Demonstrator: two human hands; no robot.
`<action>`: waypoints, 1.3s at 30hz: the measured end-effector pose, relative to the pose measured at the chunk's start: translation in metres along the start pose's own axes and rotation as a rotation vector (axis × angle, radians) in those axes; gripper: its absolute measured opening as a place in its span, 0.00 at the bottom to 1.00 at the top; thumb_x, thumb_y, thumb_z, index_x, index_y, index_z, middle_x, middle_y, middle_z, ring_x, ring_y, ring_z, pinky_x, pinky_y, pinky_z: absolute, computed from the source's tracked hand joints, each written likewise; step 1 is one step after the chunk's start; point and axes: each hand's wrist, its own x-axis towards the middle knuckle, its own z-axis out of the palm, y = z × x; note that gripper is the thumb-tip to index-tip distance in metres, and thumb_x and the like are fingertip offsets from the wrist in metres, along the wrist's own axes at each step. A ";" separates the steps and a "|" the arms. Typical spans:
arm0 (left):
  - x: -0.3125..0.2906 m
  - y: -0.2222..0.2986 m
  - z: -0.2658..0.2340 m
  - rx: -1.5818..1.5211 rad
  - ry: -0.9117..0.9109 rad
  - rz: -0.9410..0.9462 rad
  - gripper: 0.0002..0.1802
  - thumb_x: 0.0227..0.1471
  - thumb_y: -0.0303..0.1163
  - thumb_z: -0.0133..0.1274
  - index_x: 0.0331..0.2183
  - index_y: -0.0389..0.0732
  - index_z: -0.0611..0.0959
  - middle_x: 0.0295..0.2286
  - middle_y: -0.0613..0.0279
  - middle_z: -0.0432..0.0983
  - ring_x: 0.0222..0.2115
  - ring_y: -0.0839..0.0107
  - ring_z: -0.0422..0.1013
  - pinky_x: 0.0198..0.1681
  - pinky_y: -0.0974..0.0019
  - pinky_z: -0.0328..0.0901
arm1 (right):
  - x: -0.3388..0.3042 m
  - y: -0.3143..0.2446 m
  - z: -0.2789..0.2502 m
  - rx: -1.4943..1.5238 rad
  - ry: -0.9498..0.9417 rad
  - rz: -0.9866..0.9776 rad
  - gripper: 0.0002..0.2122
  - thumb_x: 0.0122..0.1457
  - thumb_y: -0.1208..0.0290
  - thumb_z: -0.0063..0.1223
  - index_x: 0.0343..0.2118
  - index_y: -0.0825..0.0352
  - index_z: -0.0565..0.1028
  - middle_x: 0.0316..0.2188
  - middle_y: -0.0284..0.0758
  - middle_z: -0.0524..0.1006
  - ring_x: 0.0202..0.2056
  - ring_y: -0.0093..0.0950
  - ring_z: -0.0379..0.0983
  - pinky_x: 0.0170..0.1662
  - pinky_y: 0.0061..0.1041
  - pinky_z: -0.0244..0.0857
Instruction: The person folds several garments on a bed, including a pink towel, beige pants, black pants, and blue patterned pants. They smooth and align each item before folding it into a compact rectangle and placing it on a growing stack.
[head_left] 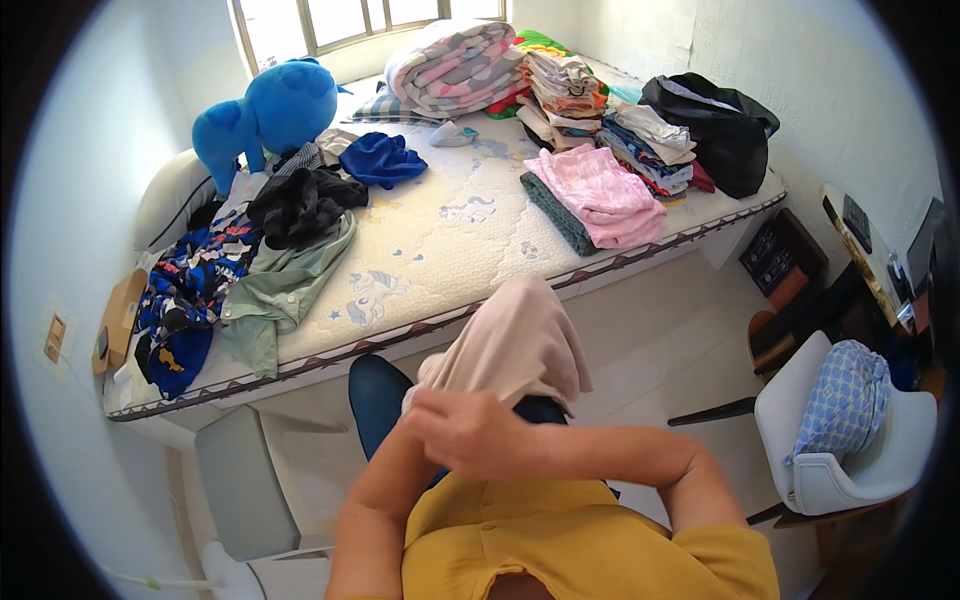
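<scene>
A pale pinkish-beige cloth garment [505, 340] drapes in front of my body, over my dark blue jeans [378, 392]. My right hand [470, 430] reaches across with its fingers closed on the garment's near left edge, right by my left wrist. My left forearm [380, 485] runs up to that edge. Beyond it the left hand is hidden by the cloth and by my right hand, so its fingers do not show. What kind of garment it is I cannot make out.
Ahead stands a bed with a patterned mattress [430, 250]. Loose clothes [200, 290] and a blue plush toy [290, 105] lie left; folded pink cloth [600, 195], clothing stacks [650, 140] and a rolled quilt [455, 70] lie right. A white chair [850, 500] holds a blue patterned cushion [845, 395].
</scene>
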 end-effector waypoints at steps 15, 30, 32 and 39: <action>-0.059 -0.013 -0.004 -0.191 0.359 0.448 0.20 0.60 0.29 0.47 0.54 0.35 0.71 0.44 0.58 0.72 0.45 0.70 0.69 0.52 0.68 0.64 | -0.048 0.058 -0.006 0.180 0.293 0.446 0.11 0.55 0.76 0.59 0.41 0.68 0.74 0.38 0.40 0.73 0.35 0.37 0.73 0.40 0.28 0.69; -0.111 -0.077 -0.117 1.585 0.335 -0.088 0.26 0.60 0.41 0.51 0.57 0.42 0.72 0.61 0.49 0.59 0.61 0.52 0.55 0.64 0.57 0.51 | -0.090 0.134 -0.017 0.731 0.886 1.044 0.00 0.63 0.77 0.52 0.35 0.65 0.73 0.30 0.28 0.74 0.31 0.17 0.70 0.35 0.19 0.68; -0.117 -0.068 -0.108 1.684 0.311 -0.055 0.27 0.59 0.42 0.52 0.57 0.42 0.71 0.60 0.47 0.60 0.60 0.49 0.57 0.62 0.56 0.53 | -0.087 0.136 -0.025 0.886 0.945 1.107 0.01 0.62 0.76 0.53 0.36 0.64 0.73 0.30 0.28 0.74 0.31 0.19 0.71 0.35 0.21 0.70; -0.130 -0.044 -0.105 2.022 0.310 -0.008 0.19 0.51 0.37 0.56 0.46 0.42 0.79 0.43 0.49 0.75 0.46 0.49 0.70 0.49 0.54 0.65 | -0.071 0.154 -0.062 0.904 1.127 1.089 0.05 0.62 0.77 0.53 0.40 0.64 0.71 0.30 0.28 0.74 0.32 0.20 0.72 0.36 0.25 0.72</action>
